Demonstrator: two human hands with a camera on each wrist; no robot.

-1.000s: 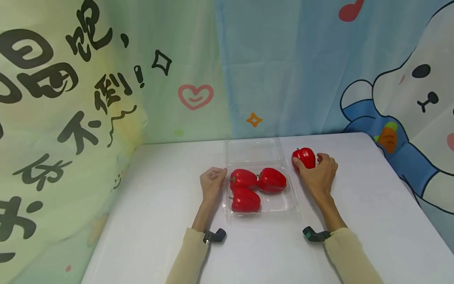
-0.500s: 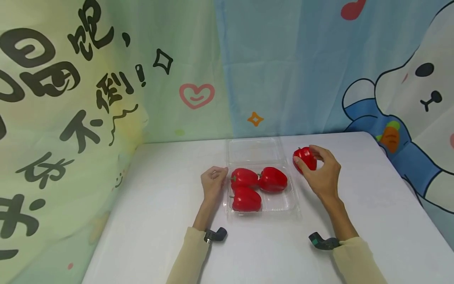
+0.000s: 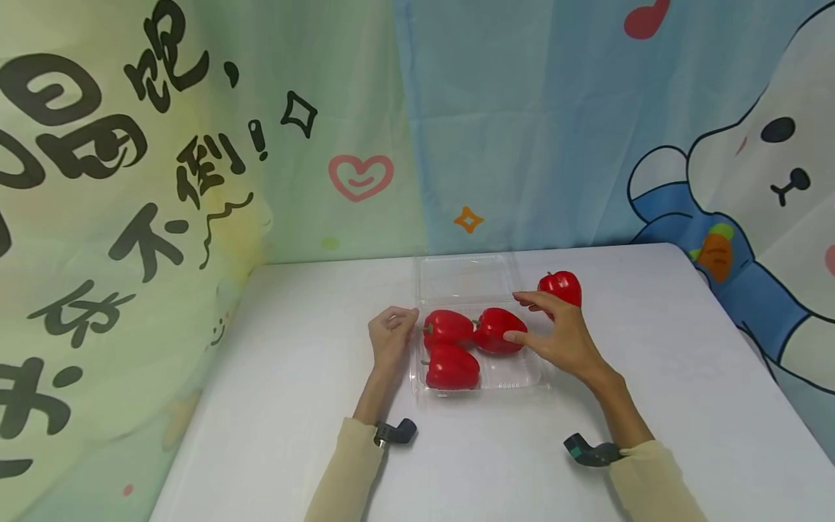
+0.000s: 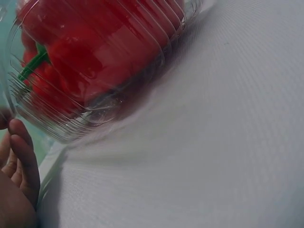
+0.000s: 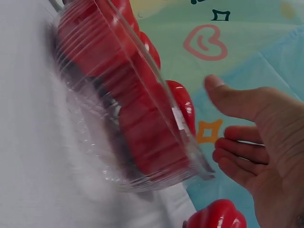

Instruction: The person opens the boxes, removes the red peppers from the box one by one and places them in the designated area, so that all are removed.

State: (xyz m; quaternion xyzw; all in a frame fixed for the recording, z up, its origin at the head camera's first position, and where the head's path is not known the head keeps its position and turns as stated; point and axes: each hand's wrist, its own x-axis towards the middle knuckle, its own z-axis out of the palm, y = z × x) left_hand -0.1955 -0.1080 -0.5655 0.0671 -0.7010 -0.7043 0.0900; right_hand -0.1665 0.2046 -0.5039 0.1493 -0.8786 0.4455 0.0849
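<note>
1. Currently, the left hand [image 3: 391, 337] pinches the left rim of a clear plastic container [image 3: 512, 373] between its thumb and fingers.
2. Above the container's right side hangs the right hand [image 3: 562, 335], holding nothing, its thumb spread wide from its extended fingers.
3. Three red peppers lie inside the container: a far-left pepper [image 3: 449, 328], a near-left pepper [image 3: 452, 367] and a right-hand pepper [image 3: 496, 326], the last nearest the right thumb.
4. Outside, a fourth pepper [image 3: 562, 286] sits on the white tabletop [image 3: 685, 348], right of the container, partly hidden by the right hand.
5. Folded back on the container's far side lies its lid [image 3: 466, 279].
</note>
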